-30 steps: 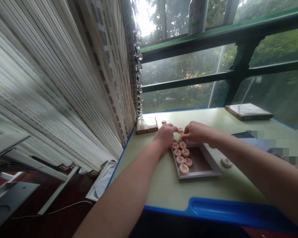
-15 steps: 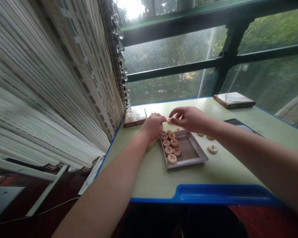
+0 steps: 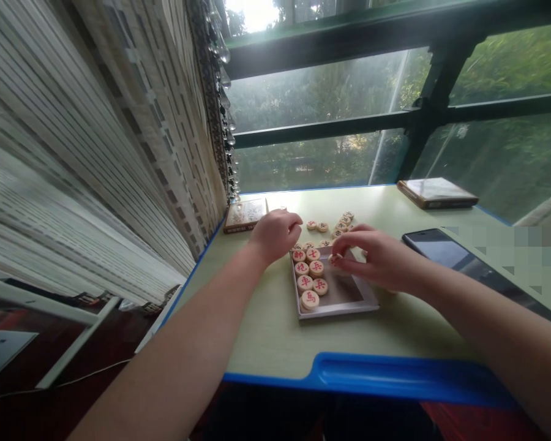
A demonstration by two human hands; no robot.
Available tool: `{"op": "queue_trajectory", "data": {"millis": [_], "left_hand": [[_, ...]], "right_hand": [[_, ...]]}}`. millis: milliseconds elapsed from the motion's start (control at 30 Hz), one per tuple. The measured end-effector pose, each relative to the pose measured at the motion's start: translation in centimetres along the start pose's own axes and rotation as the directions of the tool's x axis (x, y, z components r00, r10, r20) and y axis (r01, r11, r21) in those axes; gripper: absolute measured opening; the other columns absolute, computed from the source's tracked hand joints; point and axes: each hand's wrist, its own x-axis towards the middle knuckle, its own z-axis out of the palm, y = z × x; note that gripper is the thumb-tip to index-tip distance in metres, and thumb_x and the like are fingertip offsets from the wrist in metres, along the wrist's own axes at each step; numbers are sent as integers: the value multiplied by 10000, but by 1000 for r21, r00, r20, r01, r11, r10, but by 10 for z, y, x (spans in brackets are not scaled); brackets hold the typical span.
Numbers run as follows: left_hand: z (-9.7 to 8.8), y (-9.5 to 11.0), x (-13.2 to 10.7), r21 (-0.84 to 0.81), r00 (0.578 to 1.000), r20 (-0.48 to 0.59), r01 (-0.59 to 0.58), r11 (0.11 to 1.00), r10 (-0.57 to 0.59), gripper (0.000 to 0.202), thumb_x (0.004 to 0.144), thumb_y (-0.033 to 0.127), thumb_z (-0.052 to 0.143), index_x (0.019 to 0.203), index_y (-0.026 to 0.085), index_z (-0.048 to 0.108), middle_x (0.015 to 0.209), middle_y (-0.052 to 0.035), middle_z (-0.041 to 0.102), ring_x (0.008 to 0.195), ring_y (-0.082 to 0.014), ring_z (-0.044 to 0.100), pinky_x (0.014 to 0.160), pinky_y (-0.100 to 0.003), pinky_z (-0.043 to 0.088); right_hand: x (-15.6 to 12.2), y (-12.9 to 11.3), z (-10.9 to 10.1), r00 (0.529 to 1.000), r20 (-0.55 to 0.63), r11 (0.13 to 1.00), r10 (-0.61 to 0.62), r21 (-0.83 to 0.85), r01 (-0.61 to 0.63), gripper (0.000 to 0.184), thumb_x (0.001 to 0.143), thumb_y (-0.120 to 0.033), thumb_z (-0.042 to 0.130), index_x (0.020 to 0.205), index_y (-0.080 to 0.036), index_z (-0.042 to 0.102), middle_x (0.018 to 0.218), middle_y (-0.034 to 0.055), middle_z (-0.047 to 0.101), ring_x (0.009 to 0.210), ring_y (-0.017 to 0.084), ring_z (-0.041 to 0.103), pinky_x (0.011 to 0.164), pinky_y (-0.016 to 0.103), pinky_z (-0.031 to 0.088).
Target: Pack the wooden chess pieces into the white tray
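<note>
A shallow grey tray (image 3: 349, 301) lies on a pale green desk (image 3: 275, 331) and holds several round wooden chess pieces (image 3: 310, 283) with red characters, lined up along its left side. My right hand (image 3: 376, 257) hovers over the tray with its fingers pinched on a wooden piece at the tray's middle. My left hand (image 3: 275, 231) rests curled at the tray's far left corner, its fingers closed; whether it holds anything is hidden. More loose pieces (image 3: 335, 228) lie on the desk beyond the tray.
A black phone (image 3: 445, 251) lies right of the tray. A flat wooden box (image 3: 244, 214) sits by the curtain (image 3: 119, 141) at the left, another flat box (image 3: 436, 192) at the far right by the window. A blue groove (image 3: 395, 375) runs along the desk's near edge.
My right hand has come back from the loose pieces to above the tray, pinching a piece. My left hand stayed at the tray's far corner. The camera shifted slightly.
</note>
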Motion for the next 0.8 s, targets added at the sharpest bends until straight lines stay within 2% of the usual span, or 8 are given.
{"op": "queue_trajectory", "data": {"millis": [200,333,400,467,633,800], "left_hand": [[-7,3,-3,-4,1000,-14,-1,1000,1,211,746,174,492,796,160,697,756,-49,684,721,-162,609,716,-276,464],[-17,8,-8,22,994,-109,-2,1000,5,210,735,150,489,780,166,694,732,-42,685,714,-165,617,699,-277,468],[-19,10,-9,31,990,-141,1,1000,3,208,732,147,491,769,165,695,720,-42,685,697,-163,618,691,-275,470],[-17,12,-11,23,992,-130,-3,1000,6,208,736,155,490,758,166,697,708,-41,684,674,-157,616,685,-272,469],[-9,9,-10,13,998,-67,0,1000,1,210,738,173,490,745,173,700,694,-38,681,656,-158,611,679,-276,465],[-6,2,-7,12,999,-45,19,1000,-19,212,739,176,488,737,173,700,681,-38,675,653,-156,609,672,-270,462]], "right_hand": [[-3,-4,-1,985,105,978,-140,-142,154,203,800,-309,515,867,-229,689,841,55,687,918,241,534,819,370,430],[-5,-6,-7,974,145,977,-174,-101,189,221,741,-234,549,901,-223,700,915,62,689,974,251,516,868,386,416],[-6,-6,-9,972,135,976,-192,-74,204,312,698,-199,568,987,-227,682,981,59,678,1010,255,497,877,388,414],[-5,-5,-10,970,129,976,-205,-49,213,393,666,-183,584,1049,-231,659,1014,57,669,1020,255,488,871,388,416],[-3,-5,-10,964,188,976,-190,-67,206,262,624,-119,576,833,-222,696,837,53,675,922,244,518,789,361,429],[-2,-6,-6,967,165,975,-196,-76,210,193,646,-148,591,811,-209,670,806,55,664,884,239,515,775,360,423]]}}
